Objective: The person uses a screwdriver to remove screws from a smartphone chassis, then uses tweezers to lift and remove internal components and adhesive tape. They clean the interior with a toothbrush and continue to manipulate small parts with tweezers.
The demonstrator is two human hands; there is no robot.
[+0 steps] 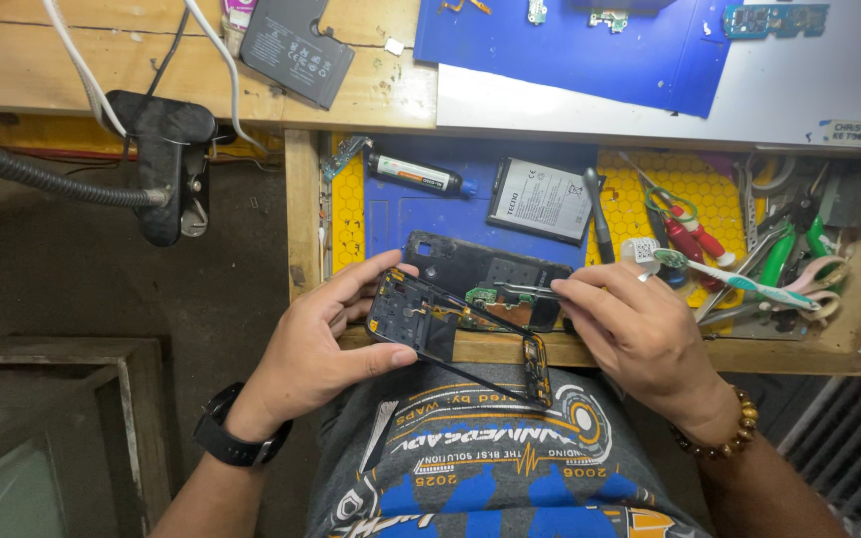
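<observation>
Seemingly everything hinges on one line in the head view: the black plastic phone frame with exposed inner parts (450, 334) runs its long axis from the upper left, at the left hand (316, 344), down to the lower right over the person's lap, at the front edge of the open wooden drawer (303, 214). That left hand clamps the frame's upper-left end, thumb under its near edge and fingers curled over the far edge. From the opposite side the right hand (635, 329) comes in, its fingers pinched together on thin silver metal tweezers (525, 290) whose tip points leftward and lies on a small green circuit board (485, 296) near the frame's upper middle. So the board lies to the left of the right hand's fingertips, and the right hand is the nearer of the two to it. Just beyond the frame a black phone back cover (470, 261) rests on the blue mat, with a flat grey battery (542, 199) farther back
</observation>
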